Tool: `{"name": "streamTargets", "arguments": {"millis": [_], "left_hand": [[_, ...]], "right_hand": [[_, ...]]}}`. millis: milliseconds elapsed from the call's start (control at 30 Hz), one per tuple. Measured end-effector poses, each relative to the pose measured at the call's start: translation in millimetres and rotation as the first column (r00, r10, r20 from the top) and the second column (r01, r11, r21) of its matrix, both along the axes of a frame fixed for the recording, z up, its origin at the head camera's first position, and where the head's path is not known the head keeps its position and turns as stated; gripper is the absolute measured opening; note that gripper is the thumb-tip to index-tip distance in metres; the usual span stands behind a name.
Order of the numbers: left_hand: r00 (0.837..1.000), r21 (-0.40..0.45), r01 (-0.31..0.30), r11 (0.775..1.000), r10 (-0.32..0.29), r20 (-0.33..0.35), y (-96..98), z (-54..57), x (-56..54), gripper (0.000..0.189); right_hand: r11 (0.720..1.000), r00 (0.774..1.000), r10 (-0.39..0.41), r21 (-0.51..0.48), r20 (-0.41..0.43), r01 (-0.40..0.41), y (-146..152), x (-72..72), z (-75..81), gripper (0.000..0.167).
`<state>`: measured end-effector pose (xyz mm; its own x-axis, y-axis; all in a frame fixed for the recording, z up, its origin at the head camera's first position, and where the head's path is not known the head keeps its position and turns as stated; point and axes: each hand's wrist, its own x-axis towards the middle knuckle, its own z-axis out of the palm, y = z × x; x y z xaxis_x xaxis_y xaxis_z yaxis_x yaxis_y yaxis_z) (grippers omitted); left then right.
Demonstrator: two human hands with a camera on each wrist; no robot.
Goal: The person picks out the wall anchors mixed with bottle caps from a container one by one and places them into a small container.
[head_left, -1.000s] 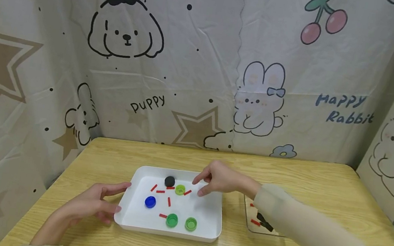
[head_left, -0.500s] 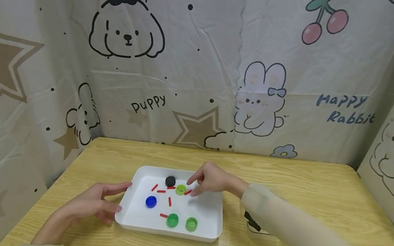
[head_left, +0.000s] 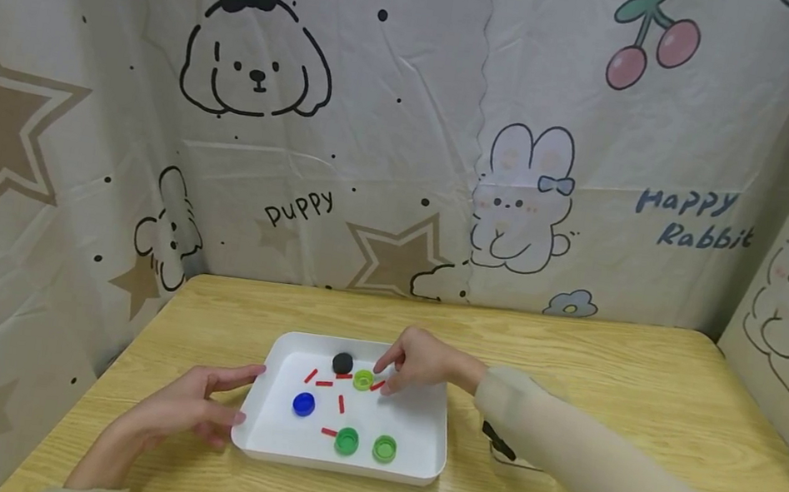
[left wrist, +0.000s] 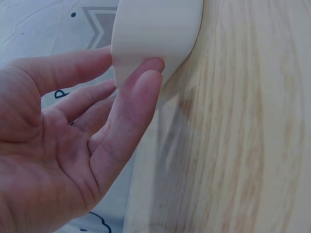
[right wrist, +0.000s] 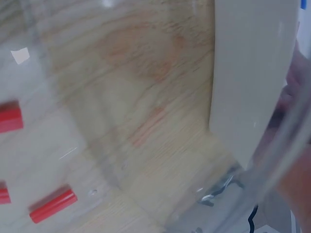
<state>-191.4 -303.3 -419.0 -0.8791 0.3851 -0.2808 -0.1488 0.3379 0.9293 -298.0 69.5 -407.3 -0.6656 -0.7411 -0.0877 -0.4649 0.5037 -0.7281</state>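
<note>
A white tray (head_left: 409, 467) holds plastic bottle caps and several short red sticks. Over its right half, my right hand (head_left: 419, 360) reaches down with index finger and thumb apart, right at one red stick (head_left: 378, 385). A yellow-green cap (head_left: 364, 380) lies just left of those fingertips. My left hand (head_left: 187, 402) rests at the tray's left end. In the left wrist view its fingers (left wrist: 141, 97) lie extended, tips against the outside of the tray wall (left wrist: 155, 29). The right wrist view shows little of the right hand, behind the tray edge.
In the tray are a black cap (head_left: 343, 363), a blue cap (head_left: 304, 404), a green cap (head_left: 347, 441) and a light green cap (head_left: 384, 448). A clear container (head_left: 515, 462) stands right of it, partly under the sleeve, holding black pieces (head_left: 499, 441) and red sticks (right wrist: 53, 206).
My right hand has moved left and down from the tray's right part to the red stick beside the yellow-green cap, hardly shifting in the last half second. The left hand keeps its place.
</note>
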Motion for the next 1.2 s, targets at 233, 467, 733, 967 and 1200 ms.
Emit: {"name": "streamTargets", "arguments": {"millis": [233,467,733,967,1200], "left_hand": [[1.0,-0.003,-0.004,1.0,0.004,0.002,0.4,-0.1,-0.4,0.081],[1.0,0.002,-0.007,1.0,0.007,0.001,0.8,1.1,0.6,0.081],[1.0,0.006,-0.007,1.0,0.007,-0.001,0.5,0.1,0.3,0.081],[1.0,0.009,-0.001,1.0,0.001,-0.002,-0.5,-0.4,-0.3,0.082],[1.0,-0.001,-0.003,1.0,0.003,-0.004,0.0,-0.7,-0.3,0.081]], "right_hand": [[0.999,1.0,-0.01,0.047,-0.006,0.01,0.3,-2.4,-0.2,0.025],[0.996,1.0,-0.005,0.087,-0.022,0.007,-1.4,-2.9,-0.3,0.025],[0.992,1.0,-0.028,0.119,-0.007,0.028,-2.8,-3.0,-4.1,0.022],[0.992,0.999,-0.049,0.117,-0.011,0.05,-4.0,-1.7,-5.4,0.019],[0.992,0.998,-0.048,0.114,-0.03,0.051,-4.4,0.1,-6.2,0.016]]}}
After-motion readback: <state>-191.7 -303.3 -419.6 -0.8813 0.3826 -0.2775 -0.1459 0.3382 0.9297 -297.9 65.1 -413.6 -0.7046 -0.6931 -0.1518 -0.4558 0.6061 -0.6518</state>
